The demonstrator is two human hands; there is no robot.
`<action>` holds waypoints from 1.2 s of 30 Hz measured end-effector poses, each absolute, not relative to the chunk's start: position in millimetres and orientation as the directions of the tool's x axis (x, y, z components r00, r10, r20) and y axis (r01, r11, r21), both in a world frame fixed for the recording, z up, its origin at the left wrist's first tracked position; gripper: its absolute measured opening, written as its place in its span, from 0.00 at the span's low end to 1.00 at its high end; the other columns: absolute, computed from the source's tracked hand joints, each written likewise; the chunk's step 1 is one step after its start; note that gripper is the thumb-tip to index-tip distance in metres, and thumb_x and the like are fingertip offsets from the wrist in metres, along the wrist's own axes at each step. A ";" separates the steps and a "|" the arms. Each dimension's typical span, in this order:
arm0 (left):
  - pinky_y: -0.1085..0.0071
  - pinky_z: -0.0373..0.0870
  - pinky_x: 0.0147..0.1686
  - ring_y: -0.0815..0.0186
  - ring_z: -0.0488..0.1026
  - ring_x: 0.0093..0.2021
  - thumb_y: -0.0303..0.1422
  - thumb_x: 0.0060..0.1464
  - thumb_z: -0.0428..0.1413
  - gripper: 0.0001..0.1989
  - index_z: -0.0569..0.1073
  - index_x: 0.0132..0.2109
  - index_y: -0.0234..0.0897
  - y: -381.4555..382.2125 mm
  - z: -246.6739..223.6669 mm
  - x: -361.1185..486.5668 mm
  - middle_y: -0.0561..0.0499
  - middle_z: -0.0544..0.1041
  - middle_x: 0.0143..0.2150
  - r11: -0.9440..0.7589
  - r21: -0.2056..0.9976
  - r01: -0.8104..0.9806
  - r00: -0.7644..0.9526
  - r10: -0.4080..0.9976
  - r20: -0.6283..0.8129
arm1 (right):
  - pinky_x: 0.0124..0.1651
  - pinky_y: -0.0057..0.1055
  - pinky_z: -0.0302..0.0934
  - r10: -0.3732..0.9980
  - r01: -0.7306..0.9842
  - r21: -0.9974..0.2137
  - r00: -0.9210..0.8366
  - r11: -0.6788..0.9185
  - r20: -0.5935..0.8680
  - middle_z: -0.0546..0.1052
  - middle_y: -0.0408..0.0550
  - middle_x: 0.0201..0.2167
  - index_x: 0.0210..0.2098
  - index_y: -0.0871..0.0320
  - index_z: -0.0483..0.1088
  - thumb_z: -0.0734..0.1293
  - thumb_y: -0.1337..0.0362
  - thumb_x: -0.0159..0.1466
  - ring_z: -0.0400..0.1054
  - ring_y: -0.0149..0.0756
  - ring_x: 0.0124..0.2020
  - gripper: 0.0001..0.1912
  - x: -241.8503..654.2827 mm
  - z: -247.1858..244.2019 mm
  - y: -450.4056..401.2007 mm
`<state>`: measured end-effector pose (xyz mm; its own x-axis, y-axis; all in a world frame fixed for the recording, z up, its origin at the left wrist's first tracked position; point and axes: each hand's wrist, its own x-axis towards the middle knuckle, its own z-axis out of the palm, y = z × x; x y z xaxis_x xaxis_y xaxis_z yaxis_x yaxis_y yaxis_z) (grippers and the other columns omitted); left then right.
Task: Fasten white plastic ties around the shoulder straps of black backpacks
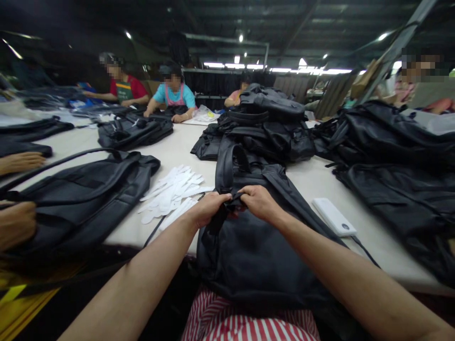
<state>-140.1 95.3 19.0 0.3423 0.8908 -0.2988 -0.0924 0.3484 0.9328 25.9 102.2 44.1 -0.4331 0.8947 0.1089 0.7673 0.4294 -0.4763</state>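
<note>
A black bag lies in front of me, its lower end hanging over the table edge towards my lap. My left hand is closed on a dark strap piece beside the base of the bag's looped strap. Close to it, my right hand pinches the same dark material between thumb and fingers. The fingertips of both hands are partly hidden by the fabric. Left of my left hand, a loose heap of white strips rests on the table.
A white power bank with a cable lies to the right. Black bags are piled behind and at the right. Another black bag lies left, with a co-worker's hand on it. Several people work across the table.
</note>
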 end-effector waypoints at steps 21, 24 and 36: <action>0.70 0.66 0.32 0.64 0.73 0.29 0.48 0.45 0.57 0.23 0.73 0.37 0.29 83.6 9.0 -149.3 0.45 0.77 0.29 0.227 0.954 -0.194 0.522 0.848 -0.096 | 0.36 0.31 0.53 0.629 0.629 0.126 -0.776 0.767 0.044 0.74 0.47 0.34 0.37 0.57 0.69 0.58 0.68 0.61 0.68 0.36 0.35 0.09 27.5 90.1 79.6; 0.68 0.66 0.37 0.62 0.73 0.34 0.44 0.44 0.59 0.22 0.72 0.42 0.31 84.7 9.6 -143.6 0.46 0.77 0.33 0.179 0.957 -0.229 0.515 0.857 -0.037 | 0.36 0.30 0.51 0.638 0.635 0.160 -0.769 0.755 0.042 0.74 0.47 0.34 0.39 0.57 0.68 0.58 0.69 0.62 0.67 0.36 0.36 0.09 32.3 92.0 77.8; 0.68 0.65 0.41 0.63 0.71 0.37 0.40 0.45 0.59 0.16 0.74 0.37 0.32 104.4 16.3 -114.6 0.50 0.76 0.33 0.076 0.996 0.036 0.604 0.793 -0.082 | 0.36 0.34 0.45 0.729 0.737 0.256 -0.669 0.626 0.143 0.74 0.49 0.29 0.34 0.61 0.69 0.57 0.68 0.63 0.66 0.37 0.31 0.09 53.2 79.7 68.3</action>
